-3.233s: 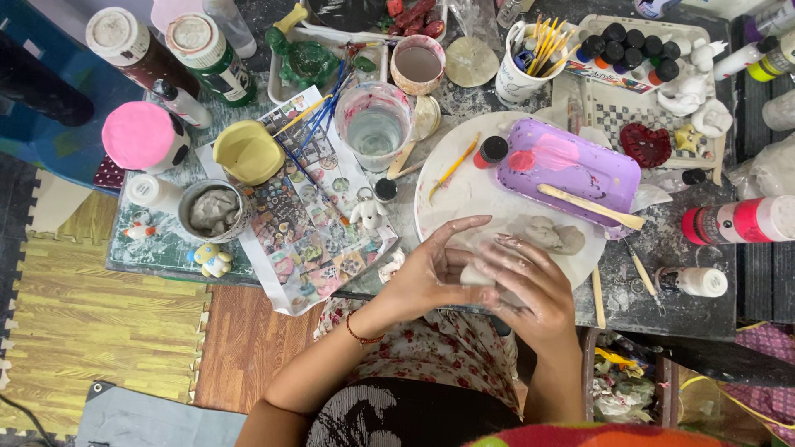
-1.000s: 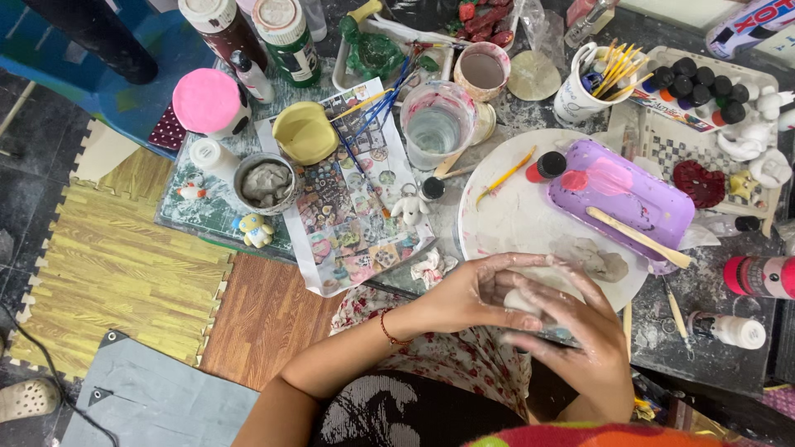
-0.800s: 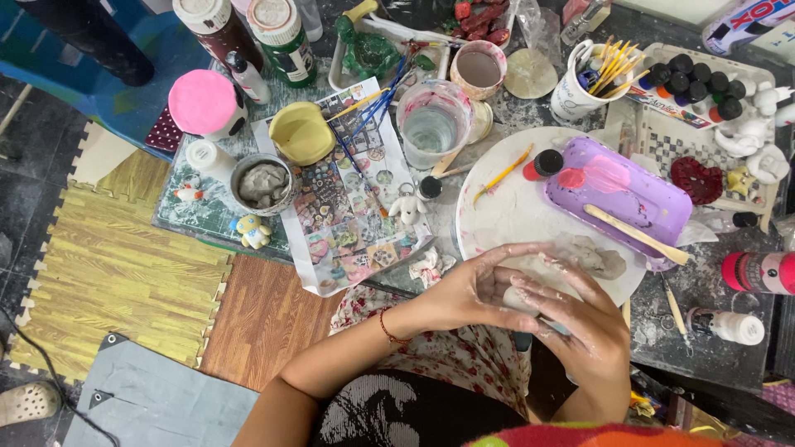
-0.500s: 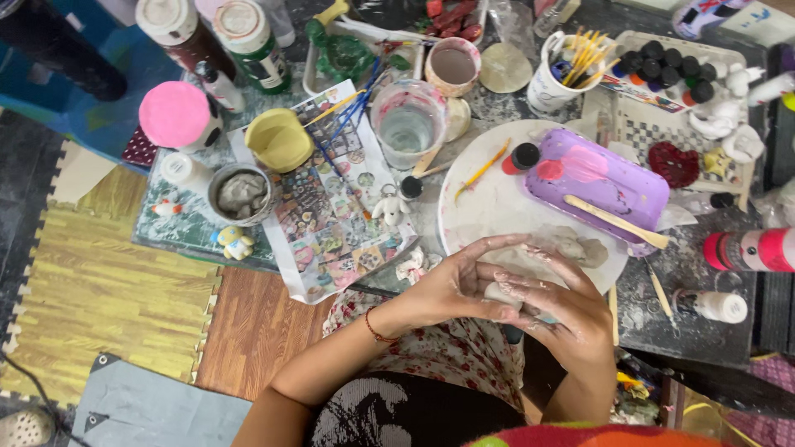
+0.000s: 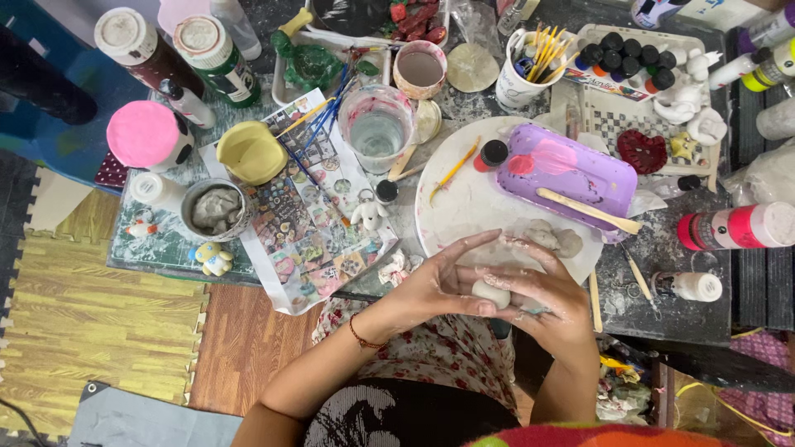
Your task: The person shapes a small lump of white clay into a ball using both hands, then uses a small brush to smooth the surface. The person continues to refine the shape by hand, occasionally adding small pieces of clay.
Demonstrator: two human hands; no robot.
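Since a sec ago my hands have barely shifted; they sit at the near edge of the round white board [image 5: 464,207], and the lump is more rounded now. My left hand [image 5: 431,285] and right hand [image 5: 542,298] are cupped together around a small pale clay ball [image 5: 490,292], both grips closed on it, fingertips of the left stretched out flat over the top. The ball is held just above the bench edge, over my lap, not touching the board.

On the board, just beyond my hands, lie flattened clay bits [image 5: 553,238]. Behind them is a purple tray [image 5: 571,170] w/ a wooden stick [image 5: 588,210] across it. A clear water cup [image 5: 377,126] stands left of the board, a yellow bowl [image 5: 251,152] further left, and a grey-clay tub [image 5: 215,209] near that. A printed sheet [image 5: 310,232] lies btw them. A pink-capped bottle [image 5: 733,226] lies on its side at right.
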